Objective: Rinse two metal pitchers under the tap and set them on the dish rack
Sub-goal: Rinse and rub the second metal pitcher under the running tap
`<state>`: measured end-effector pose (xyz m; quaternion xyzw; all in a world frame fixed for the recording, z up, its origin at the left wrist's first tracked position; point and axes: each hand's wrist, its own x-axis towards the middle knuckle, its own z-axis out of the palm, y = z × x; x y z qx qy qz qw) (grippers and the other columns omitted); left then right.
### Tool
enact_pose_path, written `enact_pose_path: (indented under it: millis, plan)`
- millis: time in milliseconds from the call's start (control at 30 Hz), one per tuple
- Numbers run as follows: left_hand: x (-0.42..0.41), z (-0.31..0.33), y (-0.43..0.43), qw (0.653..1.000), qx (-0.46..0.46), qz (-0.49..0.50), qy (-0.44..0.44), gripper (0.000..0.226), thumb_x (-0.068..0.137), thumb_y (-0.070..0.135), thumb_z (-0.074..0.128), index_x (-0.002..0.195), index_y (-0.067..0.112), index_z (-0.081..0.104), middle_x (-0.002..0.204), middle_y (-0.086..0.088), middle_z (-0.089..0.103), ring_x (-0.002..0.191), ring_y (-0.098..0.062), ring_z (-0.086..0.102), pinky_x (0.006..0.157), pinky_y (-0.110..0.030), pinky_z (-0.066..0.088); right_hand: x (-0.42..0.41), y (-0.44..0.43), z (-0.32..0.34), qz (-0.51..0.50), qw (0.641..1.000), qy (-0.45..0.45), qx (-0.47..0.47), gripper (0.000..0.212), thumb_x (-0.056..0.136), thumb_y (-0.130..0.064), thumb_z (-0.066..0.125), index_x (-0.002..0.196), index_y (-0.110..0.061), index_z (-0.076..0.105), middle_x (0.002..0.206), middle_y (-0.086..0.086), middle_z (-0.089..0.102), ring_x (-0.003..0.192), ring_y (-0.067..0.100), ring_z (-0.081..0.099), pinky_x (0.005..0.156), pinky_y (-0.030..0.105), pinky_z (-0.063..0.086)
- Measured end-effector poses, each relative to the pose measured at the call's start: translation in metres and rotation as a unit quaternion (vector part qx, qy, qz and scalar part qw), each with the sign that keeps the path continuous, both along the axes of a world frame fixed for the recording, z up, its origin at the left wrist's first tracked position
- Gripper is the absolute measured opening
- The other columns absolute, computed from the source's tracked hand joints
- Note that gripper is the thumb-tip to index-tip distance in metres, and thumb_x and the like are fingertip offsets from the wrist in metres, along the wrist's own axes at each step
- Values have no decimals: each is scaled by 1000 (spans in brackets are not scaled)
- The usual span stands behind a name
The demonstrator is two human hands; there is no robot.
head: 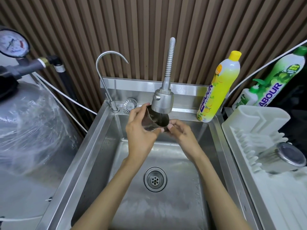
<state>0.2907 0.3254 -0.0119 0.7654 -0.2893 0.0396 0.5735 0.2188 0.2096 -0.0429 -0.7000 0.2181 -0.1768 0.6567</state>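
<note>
A dark-looking metal pitcher (155, 121) is tilted under the tap's spray head (163, 101), over the steel sink (93, 146). Water runs from the head into its open mouth. My left hand (140, 130) grips the pitcher's body from the left, fingers curled round it. My right hand (180, 131) holds its lower right side with thumb and fingers. A second metal pitcher (285, 156) lies on its side on the white dish rack (249, 120) at the right, its base facing me.
A thin gooseneck tap (106, 77) and a strainer (129, 105) sit at the sink's back left. A yellow detergent bottle (217, 90) stands at the back right, with green bottles (274, 80) behind the rack. A wrapped tank (29, 127) with a gauge fills the left.
</note>
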Motion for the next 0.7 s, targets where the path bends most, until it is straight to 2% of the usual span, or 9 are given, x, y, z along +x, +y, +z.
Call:
enact_pose_path:
  millis: [67, 100, 167, 267, 367, 467, 533, 600, 700]
  plan:
    - [0, 8, 2, 998, 56, 9, -10, 78, 53, 10, 87, 125, 11, 57, 101, 3, 43, 82, 8, 47, 74, 11, 25, -2, 6, -4, -4, 999, -9, 36, 20, 97, -8, 44, 98, 8, 55, 91, 13, 65, 89, 20, 64, 91, 33, 51]
    - [1, 10, 3, 996, 83, 11, -4, 77, 54, 15, 88, 124, 11, 57, 101, 3, 41, 81, 3, 43, 72, 11, 24, -4, 9, -3, -9, 999, -10, 43, 20, 97, -7, 43, 99, 9, 54, 88, 14, 66, 84, 19, 66, 86, 31, 54]
    - [4, 11, 4, 992, 124, 12, 16, 72, 57, 29, 87, 121, 12, 59, 100, 3, 43, 85, -7, 43, 70, 5, 27, -7, 11, 2, -16, 999, -2, 33, 17, 97, -7, 43, 96, 5, 55, 79, 10, 67, 73, 16, 68, 76, 26, 57]
    - [5, 7, 5, 987, 149, -6, 60, 60, 57, 42, 84, 110, 21, 65, 90, 5, 57, 82, -10, 58, 74, -10, 38, -13, 5, 11, -40, 996, 60, -56, 16, 96, -11, 46, 92, -4, 60, 76, 10, 68, 72, 22, 68, 77, 36, 58]
    - [8, -6, 3, 976, 107, -57, 181, 41, 59, 34, 86, 96, 23, 71, 72, 18, 62, 72, 2, 63, 74, -11, 49, -18, -6, 29, -49, 965, 150, -211, 15, 93, -17, 50, 83, -13, 61, 78, 8, 69, 78, 23, 67, 81, 39, 53]
    - [8, -22, -2, 940, 42, -118, 318, 29, 63, 13, 84, 88, 20, 71, 80, 7, 73, 78, -4, 67, 76, -16, 50, -21, -10, 46, -54, 920, 222, -319, 15, 92, -22, 52, 79, -15, 55, 80, 7, 63, 85, 28, 58, 72, 32, 41]
    - [6, -28, -7, 925, -1, -135, 355, 37, 64, 1, 80, 98, 9, 70, 93, -4, 73, 86, -9, 67, 80, -21, 50, -21, -9, 50, -67, 906, 226, -352, 15, 91, -23, 53, 79, -14, 54, 80, 8, 60, 86, 30, 56, 69, 30, 35]
    - [4, -30, -12, 926, -49, -137, 348, 50, 64, -7, 78, 110, 4, 64, 105, -9, 70, 94, -12, 65, 84, -20, 52, -20, -10, 49, -88, 916, 206, -334, 11, 91, -20, 54, 84, -13, 58, 86, 7, 62, 87, 28, 56, 70, 28, 35]
    - [2, -27, -17, 945, -98, -108, 293, 66, 58, -9, 80, 116, 12, 58, 114, -2, 66, 102, -4, 62, 92, -15, 47, -15, -14, 40, -109, 965, 115, -210, 9, 90, -14, 56, 84, -17, 62, 99, 1, 67, 90, 22, 60, 78, 30, 45]
